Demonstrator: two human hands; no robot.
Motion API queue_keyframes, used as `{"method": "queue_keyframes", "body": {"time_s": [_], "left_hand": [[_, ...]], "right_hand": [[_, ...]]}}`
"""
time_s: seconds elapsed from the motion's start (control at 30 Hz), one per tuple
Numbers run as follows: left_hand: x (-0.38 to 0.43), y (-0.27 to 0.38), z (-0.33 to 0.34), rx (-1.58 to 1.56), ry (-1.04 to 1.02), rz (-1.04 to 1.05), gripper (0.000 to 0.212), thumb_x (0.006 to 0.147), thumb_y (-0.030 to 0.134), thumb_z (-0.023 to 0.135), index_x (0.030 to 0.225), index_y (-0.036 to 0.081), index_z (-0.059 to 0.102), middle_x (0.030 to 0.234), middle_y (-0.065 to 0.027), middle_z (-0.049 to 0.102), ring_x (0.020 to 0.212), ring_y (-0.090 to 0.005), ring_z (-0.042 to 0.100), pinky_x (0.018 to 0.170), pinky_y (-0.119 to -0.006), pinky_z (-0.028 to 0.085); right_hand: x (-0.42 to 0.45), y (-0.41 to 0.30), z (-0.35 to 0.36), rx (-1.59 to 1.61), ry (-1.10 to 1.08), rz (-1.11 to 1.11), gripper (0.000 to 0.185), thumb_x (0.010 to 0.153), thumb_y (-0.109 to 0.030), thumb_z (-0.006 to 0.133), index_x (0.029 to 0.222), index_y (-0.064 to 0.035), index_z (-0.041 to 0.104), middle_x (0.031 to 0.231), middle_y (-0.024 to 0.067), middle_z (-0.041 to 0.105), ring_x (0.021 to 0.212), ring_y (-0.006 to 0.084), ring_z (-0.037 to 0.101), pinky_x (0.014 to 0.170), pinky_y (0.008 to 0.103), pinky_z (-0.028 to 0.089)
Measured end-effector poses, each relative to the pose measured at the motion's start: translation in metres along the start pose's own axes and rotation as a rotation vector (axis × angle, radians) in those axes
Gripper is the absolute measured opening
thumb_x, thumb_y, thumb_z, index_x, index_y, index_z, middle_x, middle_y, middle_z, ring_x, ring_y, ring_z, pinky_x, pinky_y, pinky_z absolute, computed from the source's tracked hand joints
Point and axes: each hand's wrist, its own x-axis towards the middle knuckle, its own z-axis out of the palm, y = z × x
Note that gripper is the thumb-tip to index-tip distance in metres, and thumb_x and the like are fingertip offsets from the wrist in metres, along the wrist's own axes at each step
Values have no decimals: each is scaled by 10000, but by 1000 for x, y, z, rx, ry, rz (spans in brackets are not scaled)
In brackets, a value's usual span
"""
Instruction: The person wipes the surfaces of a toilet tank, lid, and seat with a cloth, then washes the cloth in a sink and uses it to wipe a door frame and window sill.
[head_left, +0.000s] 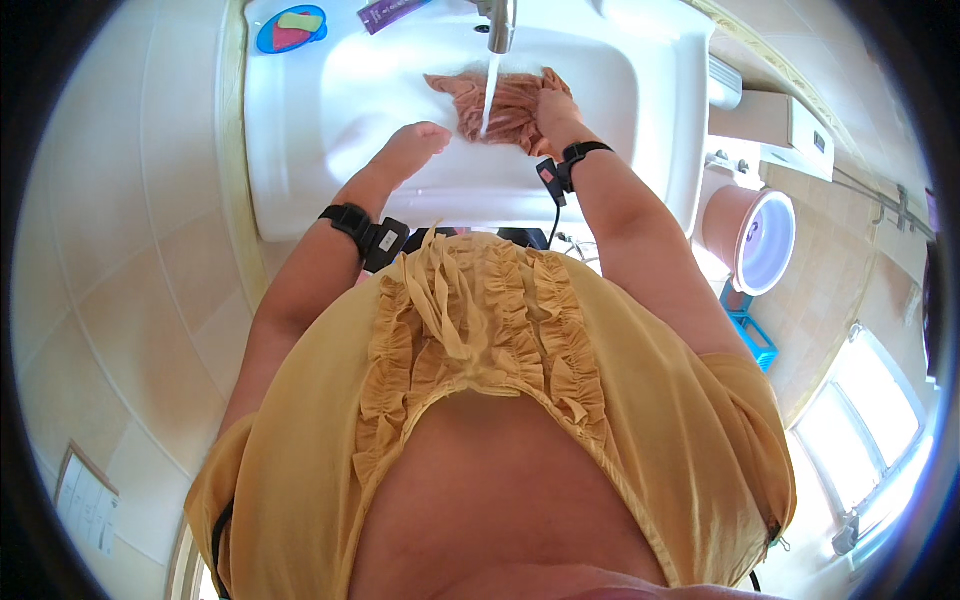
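A wet reddish-brown cloth (499, 105) lies bunched in the white washbasin (390, 90). Water (490, 94) streams onto it from the metal faucet (502, 30). My right hand (556, 112) grips the cloth at its right end, where the fabric bunches up around the fingers. Left of the cloth and apart from it, my left hand (420, 146) hovers over the front of the basin. Its fingers are curled in, and nothing shows in them.
On the basin's back left corner sits a blue soap dish (322, 34) with yellow-green (300, 22) and red soap bars (289, 39). A purple tube or packet (390, 13) lies beside it. To the right are a pink basin (731, 225) and a blue plastic crate (752, 337). Tiled wall (142, 225) borders the left.
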Motion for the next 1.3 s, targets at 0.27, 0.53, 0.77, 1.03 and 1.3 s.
{"method": "queue_keyframes", "body": {"time_s": [0.27, 0.53, 0.77, 1.03, 1.3], "left_hand": [[18, 35, 40, -501, 268, -218, 496, 974, 476, 527, 1307, 110, 562, 1253, -74, 579, 1180, -200, 521, 1079, -467, 336], [30, 41, 49, -1295, -205, -16, 441, 1055, 482, 261, 1118, 169, 565, 1145, -14, 621, 1153, -193, 532, 1050, -546, 334], [21, 46, 87, -1213, -135, 23, 314, 1046, 244, 358, 1285, 117, 517, 1203, -55, 592, 1085, -215, 568, 950, -402, 467], [40, 43, 56, -1168, 32, -2, 417, 1014, 514, 425, 1025, 123, 568, 1092, -63, 621, 990, -218, 609, 911, -399, 496], [33, 67, 81, -1228, 8, -31, 422, 1027, 458, 374, 1198, 122, 564, 1210, -87, 627, 1101, -231, 602, 945, -435, 486]], "right_hand": [[-95, -76, -66, 395, 236, -289, 217, 887, -105, 601, 1086, -45, 665, 1126, 183, 666, 1140, 329, 610, 931, 403, 518], [-117, -108, -39, 1868, 449, -589, 112, 923, -89, 566, 912, -16, 481, 935, 124, 583, 890, 261, 565, 834, 382, 479], [-51, -88, -28, 1174, 923, 76, 283, 818, -235, 700, 731, 14, 596, 845, 180, 603, 816, 340, 593, 747, 425, 508], [-59, -142, 4, 933, 1169, -255, 434, 904, -364, 628, 1145, -3, 622, 970, 229, 685, 932, 402, 643, 843, 422, 513], [-22, -87, 12, 2121, 96, -93, 403, 917, -107, 564, 1299, 20, 552, 951, 147, 654, 763, 210, 643, 679, 301, 532]]}}
